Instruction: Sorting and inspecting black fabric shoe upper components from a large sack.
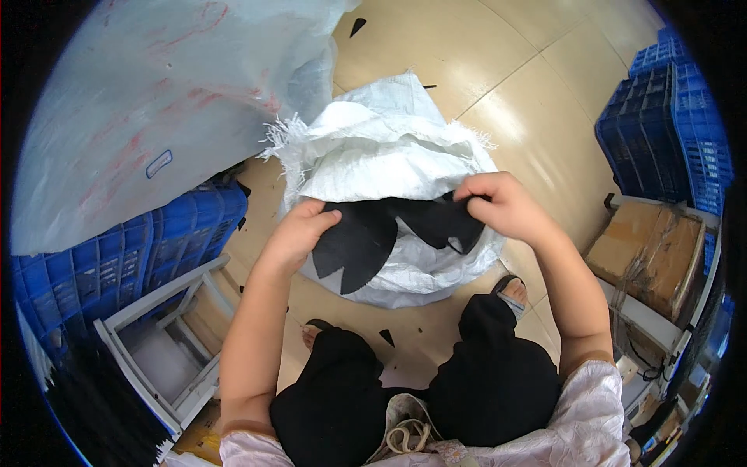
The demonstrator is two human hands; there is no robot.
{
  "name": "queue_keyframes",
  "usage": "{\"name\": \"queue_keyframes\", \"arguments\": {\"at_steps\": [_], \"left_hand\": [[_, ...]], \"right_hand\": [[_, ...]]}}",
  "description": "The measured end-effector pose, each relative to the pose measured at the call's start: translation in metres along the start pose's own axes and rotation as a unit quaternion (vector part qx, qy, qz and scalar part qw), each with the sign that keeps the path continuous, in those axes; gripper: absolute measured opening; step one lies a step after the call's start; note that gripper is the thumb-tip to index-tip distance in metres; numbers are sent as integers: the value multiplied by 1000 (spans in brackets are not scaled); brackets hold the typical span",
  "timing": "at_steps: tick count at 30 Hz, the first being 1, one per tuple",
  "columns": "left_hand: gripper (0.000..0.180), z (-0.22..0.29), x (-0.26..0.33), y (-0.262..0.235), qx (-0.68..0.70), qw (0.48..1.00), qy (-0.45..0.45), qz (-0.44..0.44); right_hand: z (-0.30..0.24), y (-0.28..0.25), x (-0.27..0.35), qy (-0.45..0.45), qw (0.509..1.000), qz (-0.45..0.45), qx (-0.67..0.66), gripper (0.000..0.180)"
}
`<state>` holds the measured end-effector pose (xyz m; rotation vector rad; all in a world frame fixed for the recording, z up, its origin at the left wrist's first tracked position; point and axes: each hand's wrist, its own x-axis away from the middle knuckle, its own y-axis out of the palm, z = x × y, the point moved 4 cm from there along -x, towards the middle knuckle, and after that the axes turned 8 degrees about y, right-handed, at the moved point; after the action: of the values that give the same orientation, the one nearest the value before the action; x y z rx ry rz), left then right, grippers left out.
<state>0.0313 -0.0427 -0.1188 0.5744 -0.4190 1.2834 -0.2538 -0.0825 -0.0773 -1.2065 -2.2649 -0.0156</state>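
Observation:
Between my two hands stretches a piece of black fabric [356,240] with pointed, cut edges and a notch in its middle. My left hand [299,229] pinches its upper left corner between thumb and fingers. At the other end, my right hand [502,204] grips the upper right part, where a small hole shows near the edge. Right behind and under the fabric is a white woven sack [373,148] with a frayed, open mouth. The sack rests on the floor in front of my feet, and its inside is mostly hidden.
Blue plastic crates [661,128] are stacked at the right, above a taped cardboard box [650,253]. On the left, a large translucent plastic sheet [179,101] covers more blue crates [140,257], beside a grey metal frame [167,335]. Small black scraps [358,28] lie on the tiled floor.

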Motion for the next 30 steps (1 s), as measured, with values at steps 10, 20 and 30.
{"name": "queue_keyframes", "arguments": {"at_steps": [10, 20, 30], "left_hand": [[16, 1, 16, 36, 42, 993, -93, -59], [23, 0, 22, 29, 203, 971, -112, -57], [54, 20, 36, 36, -125, 971, 138, -151]], "right_hand": [[-89, 75, 28, -379, 872, 13, 310, 12], [-72, 105, -2, -406, 858, 116, 293, 11], [-70, 106, -10, -384, 912, 73, 125, 17]]}}
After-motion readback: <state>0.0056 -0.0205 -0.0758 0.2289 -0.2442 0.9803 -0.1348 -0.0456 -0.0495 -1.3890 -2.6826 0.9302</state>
